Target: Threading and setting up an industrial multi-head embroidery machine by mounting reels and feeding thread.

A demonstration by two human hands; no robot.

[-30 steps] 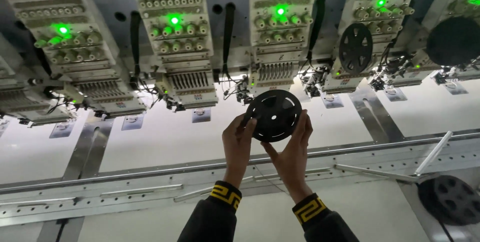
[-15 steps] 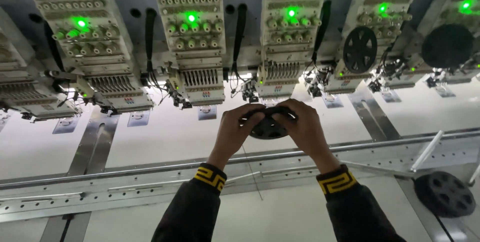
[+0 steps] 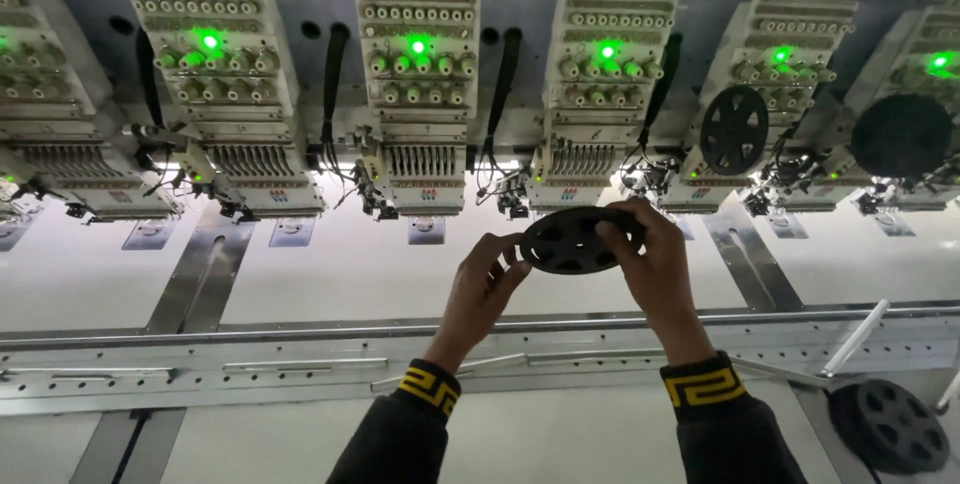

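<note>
Both forearms are cut off at the bottom edge; only dark sleeves with yellow-patterned cuffs (image 3: pixel 430 390) show. The outermost machine heads at left and right are cropped by the frame, and the needle areas beneath every head are too small and cluttered to make out. The far rim of the held reel is partly covered by the right hand's fingers.

The black spoked reel (image 3: pixel 572 241) is held in the air between both hands, above the white machine bed (image 3: pixel 350 274) and just in front of the middle embroidery head (image 3: pixel 600 94). It is tilted almost flat, so it reads as a wide oval: its long axis runs left to right, and its open spoked face points up toward the camera.

The left hand (image 3: pixel 480 289) pinches the reel's left rim with its fingertips. The right hand (image 3: pixel 655 264) is closed over the right rim, fingers curled on top.

A similar reel (image 3: pixel 733 130) is mounted upright on the head to the right, a filled dark disc (image 3: pixel 902 137) on the next. Another reel (image 3: pixel 890 426) lies flat at lower right, beside a metal rail (image 3: pixel 300 329).
</note>
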